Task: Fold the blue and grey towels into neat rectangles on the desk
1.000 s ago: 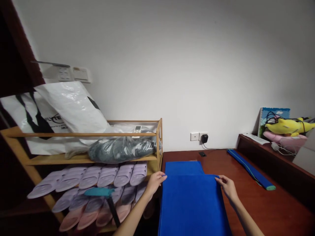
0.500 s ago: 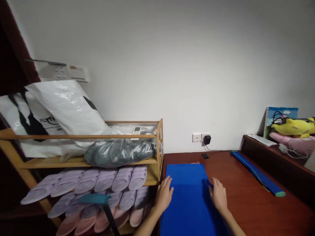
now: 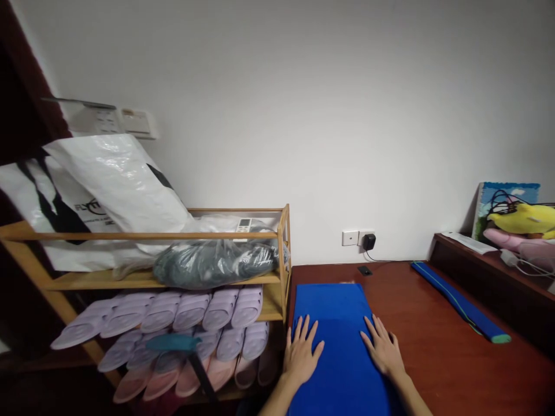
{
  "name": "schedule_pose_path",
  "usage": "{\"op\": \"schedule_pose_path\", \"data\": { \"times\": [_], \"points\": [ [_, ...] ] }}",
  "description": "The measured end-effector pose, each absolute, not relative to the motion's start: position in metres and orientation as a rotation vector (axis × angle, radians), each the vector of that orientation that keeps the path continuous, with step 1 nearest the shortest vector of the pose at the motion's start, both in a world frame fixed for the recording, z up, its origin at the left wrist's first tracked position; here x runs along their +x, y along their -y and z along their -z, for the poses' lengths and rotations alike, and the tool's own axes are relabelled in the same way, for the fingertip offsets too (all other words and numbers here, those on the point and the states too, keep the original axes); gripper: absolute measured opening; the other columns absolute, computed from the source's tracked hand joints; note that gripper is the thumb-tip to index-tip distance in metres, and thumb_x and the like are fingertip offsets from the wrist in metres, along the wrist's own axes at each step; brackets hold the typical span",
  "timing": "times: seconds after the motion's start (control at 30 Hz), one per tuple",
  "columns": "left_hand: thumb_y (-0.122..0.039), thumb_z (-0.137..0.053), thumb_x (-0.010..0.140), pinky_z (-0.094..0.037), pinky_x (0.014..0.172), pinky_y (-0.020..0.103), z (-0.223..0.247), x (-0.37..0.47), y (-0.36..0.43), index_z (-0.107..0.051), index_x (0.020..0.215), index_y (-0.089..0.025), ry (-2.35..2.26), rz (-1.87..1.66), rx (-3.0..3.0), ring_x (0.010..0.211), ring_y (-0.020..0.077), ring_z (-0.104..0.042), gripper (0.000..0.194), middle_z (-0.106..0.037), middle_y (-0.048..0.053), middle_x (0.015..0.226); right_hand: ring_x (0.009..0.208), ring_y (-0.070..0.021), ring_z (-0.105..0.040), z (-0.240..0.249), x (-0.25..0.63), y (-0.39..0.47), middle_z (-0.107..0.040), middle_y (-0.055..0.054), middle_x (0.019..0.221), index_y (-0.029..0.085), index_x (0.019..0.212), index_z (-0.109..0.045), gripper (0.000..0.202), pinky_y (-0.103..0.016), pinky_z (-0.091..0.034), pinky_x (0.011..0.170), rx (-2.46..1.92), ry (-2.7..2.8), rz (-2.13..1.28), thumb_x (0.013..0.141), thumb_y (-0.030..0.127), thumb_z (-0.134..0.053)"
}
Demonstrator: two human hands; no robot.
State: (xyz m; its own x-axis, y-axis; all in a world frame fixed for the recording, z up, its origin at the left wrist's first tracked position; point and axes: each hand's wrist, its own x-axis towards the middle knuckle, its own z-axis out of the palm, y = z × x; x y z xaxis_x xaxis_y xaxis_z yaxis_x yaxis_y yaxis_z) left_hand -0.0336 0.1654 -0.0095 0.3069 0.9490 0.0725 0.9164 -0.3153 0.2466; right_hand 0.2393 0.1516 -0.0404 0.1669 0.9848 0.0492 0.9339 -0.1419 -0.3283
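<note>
A blue cloth (image 3: pixel 336 358), folded into a long strip, lies flat on the reddish-brown desk (image 3: pixel 459 375). A crease or layer edge crosses it near the far end. My left hand (image 3: pixel 302 355) rests palm down on its left side, fingers spread. On the right edge lies my right hand (image 3: pixel 384 346), fingers apart, partly over the cloth and partly over the desk. Neither hand grips anything. The near end of the cloth runs out of view at the bottom.
A narrow blue roll with green edging (image 3: pixel 459 301) lies at the desk's right. Left of the desk stands a wooden rack (image 3: pixel 284 271) with slippers (image 3: pixel 219 309), bagged items and a white bag (image 3: pixel 117 185). A black plug (image 3: pixel 369 241) sits in the wall; a yellow plush (image 3: pixel 522 219) rests on the raised shelf.
My hands have moved from the cloth's side edges inward onto its top, and the fingers are now spread flatter. The camera view has shifted slightly.
</note>
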Motion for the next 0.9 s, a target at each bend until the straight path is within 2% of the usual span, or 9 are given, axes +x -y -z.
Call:
{"op": "schedule_pose_path", "data": {
  "times": [0.17, 0.27, 0.37, 0.43, 0.5, 0.6, 0.73, 0.9],
  "points": [
    [-0.058, -0.026, 0.088, 0.000, 0.110, 0.060, 0.003, -0.031, -0.160, -0.023, 0.142, -0.036, -1.775, -0.261, 2.364, 0.140, 0.0296, 0.001, 0.059, -0.010, -0.004, 0.153, 0.140, -0.0199, -0.013, 0.035, 0.234, -0.145, -0.019, -0.003, 0.152, 0.029, 0.143, -0.024, 0.065, -0.052, -0.014, 0.111, -2.163, 1.876, -0.211, 0.088, 0.062, -0.018],
    [-0.058, -0.028, 0.087, -0.002, 0.109, 0.061, 0.001, -0.032, -0.149, -0.022, 0.142, -0.036, -1.779, -0.244, 2.326, 0.139, 0.0319, 0.004, 0.059, -0.009, -0.005, 0.153, 0.140, -0.0204, -0.014, 0.037, 0.232, -0.136, -0.018, -0.003, 0.152, 0.029, 0.143, -0.025, 0.065, -0.053, -0.015, 0.110, -2.145, 1.874, -0.231, 0.088, 0.062, -0.018],
    [-0.058, -0.030, 0.087, -0.008, 0.108, 0.062, -0.002, -0.037, -0.136, -0.023, 0.142, -0.036, -1.735, -0.220, 2.316, 0.140, 0.0330, 0.000, 0.060, -0.012, -0.003, 0.154, 0.140, -0.0213, -0.014, 0.042, 0.235, -0.124, -0.018, -0.002, 0.152, 0.031, 0.143, -0.024, 0.065, -0.054, -0.015, 0.109, -2.086, 1.870, -0.305, 0.087, 0.063, -0.019],
    [-0.057, -0.031, 0.087, -0.011, 0.107, 0.062, -0.004, -0.043, -0.131, -0.028, 0.141, -0.036, -1.702, -0.223, 2.329, 0.140, 0.0338, -0.007, 0.058, -0.020, 0.000, 0.153, 0.139, -0.0228, -0.016, 0.045, 0.240, -0.118, -0.021, -0.003, 0.152, 0.032, 0.142, -0.027, 0.064, -0.056, -0.016, 0.108, -2.042, 1.874, -0.357, 0.086, 0.064, -0.022],
    [-0.052, -0.031, 0.090, -0.015, 0.106, 0.060, -0.008, -0.051, -0.133, -0.035, 0.139, -0.032, -1.700, -0.300, 2.347, 0.137, 0.0335, -0.021, 0.053, -0.032, 0.006, 0.149, 0.137, -0.0246, -0.022, 0.047, 0.248, -0.117, -0.029, -0.004, 0.149, 0.033, 0.139, -0.035, 0.061, -0.057, -0.017, 0.107, -1.983, 1.879, -0.382, 0.086, 0.062, -0.026],
    [-0.035, -0.029, 0.093, -0.023, 0.103, 0.052, -0.012, -0.066, -0.149, -0.045, 0.133, -0.025, -1.702, -0.462, 2.370, 0.125, 0.0287, -0.039, 0.044, -0.049, 0.012, 0.134, 0.128, -0.0251, -0.037, 0.044, 0.263, -0.125, -0.049, -0.005, 0.136, 0.033, 0.128, -0.049, 0.049, -0.054, -0.021, 0.104, -1.907, 1.871, -0.372, 0.089, 0.052, -0.027],
    [-0.020, -0.045, 0.085, -0.031, 0.095, 0.038, -0.009, -0.086, -0.175, -0.058, 0.113, -0.027, -1.610, -0.505, 2.360, 0.109, 0.0215, -0.049, 0.031, -0.058, 0.005, 0.113, 0.111, -0.0265, -0.048, 0.040, 0.277, -0.140, -0.061, -0.006, 0.115, 0.033, 0.110, -0.060, 0.036, -0.052, -0.028, 0.097, -1.892, 1.839, -0.345, 0.085, 0.039, -0.036],
    [-0.020, -0.061, 0.072, -0.037, 0.080, 0.031, 0.004, -0.098, -0.197, -0.060, 0.085, -0.022, -1.575, -0.575, 2.188, 0.089, 0.0186, -0.053, 0.013, -0.058, -0.001, 0.084, 0.102, -0.0305, -0.049, 0.041, 0.279, -0.147, -0.060, -0.008, 0.104, 0.026, 0.096, -0.062, 0.028, -0.053, -0.033, 0.087, -1.872, 1.755, -0.342, 0.073, 0.030, -0.046]
  ]
}}
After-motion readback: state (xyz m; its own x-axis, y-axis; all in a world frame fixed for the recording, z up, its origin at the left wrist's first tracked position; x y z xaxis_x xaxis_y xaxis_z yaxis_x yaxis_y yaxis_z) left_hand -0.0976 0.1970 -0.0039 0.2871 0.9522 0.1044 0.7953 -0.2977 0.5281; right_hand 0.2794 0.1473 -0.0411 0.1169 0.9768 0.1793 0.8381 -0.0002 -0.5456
